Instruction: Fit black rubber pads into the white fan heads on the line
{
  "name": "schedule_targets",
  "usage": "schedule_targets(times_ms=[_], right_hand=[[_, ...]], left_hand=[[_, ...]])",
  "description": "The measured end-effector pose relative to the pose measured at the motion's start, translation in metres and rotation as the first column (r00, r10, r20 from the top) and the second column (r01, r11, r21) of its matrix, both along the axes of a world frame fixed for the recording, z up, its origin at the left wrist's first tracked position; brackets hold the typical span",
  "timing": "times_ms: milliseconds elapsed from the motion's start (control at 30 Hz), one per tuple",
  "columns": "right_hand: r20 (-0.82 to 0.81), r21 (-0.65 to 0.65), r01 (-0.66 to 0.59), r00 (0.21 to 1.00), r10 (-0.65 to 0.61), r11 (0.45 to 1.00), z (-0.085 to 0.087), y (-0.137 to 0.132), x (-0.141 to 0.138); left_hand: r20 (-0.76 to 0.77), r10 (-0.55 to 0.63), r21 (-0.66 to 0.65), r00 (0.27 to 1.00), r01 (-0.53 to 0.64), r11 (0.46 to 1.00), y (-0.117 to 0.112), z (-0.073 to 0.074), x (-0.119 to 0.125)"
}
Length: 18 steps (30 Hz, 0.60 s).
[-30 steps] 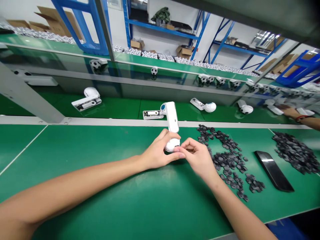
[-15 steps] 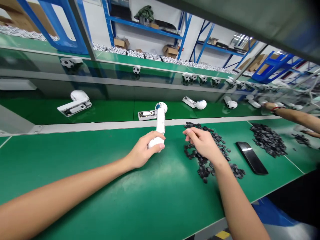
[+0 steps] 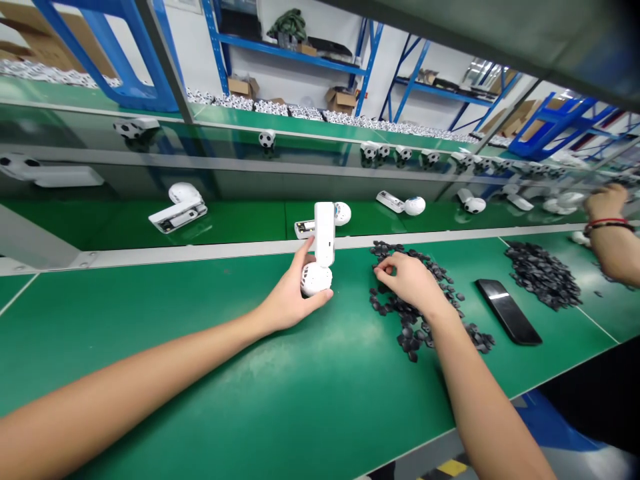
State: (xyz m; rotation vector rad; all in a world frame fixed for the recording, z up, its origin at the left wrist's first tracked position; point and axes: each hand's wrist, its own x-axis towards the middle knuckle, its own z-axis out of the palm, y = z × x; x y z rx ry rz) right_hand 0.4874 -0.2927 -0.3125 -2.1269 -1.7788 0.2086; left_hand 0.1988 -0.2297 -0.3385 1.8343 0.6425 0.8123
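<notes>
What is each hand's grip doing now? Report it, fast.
Left hand: closed, holding a white plastic device.
Right hand: curled on black pieces, holding cannot be told.

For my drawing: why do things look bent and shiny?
In the head view, the wide lens bends the blue racks and bench; there, the black slab shows white glare, and the dark strip along the top is blurred.

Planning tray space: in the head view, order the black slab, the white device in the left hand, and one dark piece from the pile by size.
1. The black slab and white device look alike in size; unsure which leads.
2. Smallest: a dark piece.
</notes>
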Motion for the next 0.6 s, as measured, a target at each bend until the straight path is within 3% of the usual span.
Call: schedule_targets(times_ms=[67, 133, 233, 333, 433, 600], right_hand=[[-0.072, 0.061, -0.029, 0.997, 0.033, 0.998, 0.002, -0.001, -0.011], [-0.309, 0.082, -0.078, 0.946, 0.099, 0.994, 0.004, -0.004, -0.026], [-0.693, 0.027, -0.17, 0.707, 0.141, 0.985, 0.007, -0.01, -0.052], [-0.822, -0.015, -0.209, 0.559, 0.107, 0.978, 0.009, -0.015, -0.071], [-0.848, -0.058, -0.202, 0.527, 0.058, 0.978, 0.01, -0.016, -0.077], [-0.828, -0.11, -0.182, 0.561, 0.011, 0.977, 0.006, -0.016, -0.077]], left_hand=[[-0.028, 0.024, 0.034, 0.999, -0.023, 0.999, 0.003, -0.002, 0.001], [-0.055, 0.028, 0.04, 0.998, -0.026, 0.999, 0.005, -0.002, 0.002], [-0.053, -0.022, 0.022, 0.998, 0.023, 0.999, 0.006, -0.001, 0.004], [-0.042, -0.073, 0.041, 0.996, 0.075, 0.996, 0.005, 0.0, 0.005], [-0.049, -0.092, 0.083, 0.995, 0.096, 0.992, 0.004, 0.0, 0.005], [-0.06, -0.137, 0.166, 0.989, 0.146, 0.975, 0.004, -0.001, 0.006]])
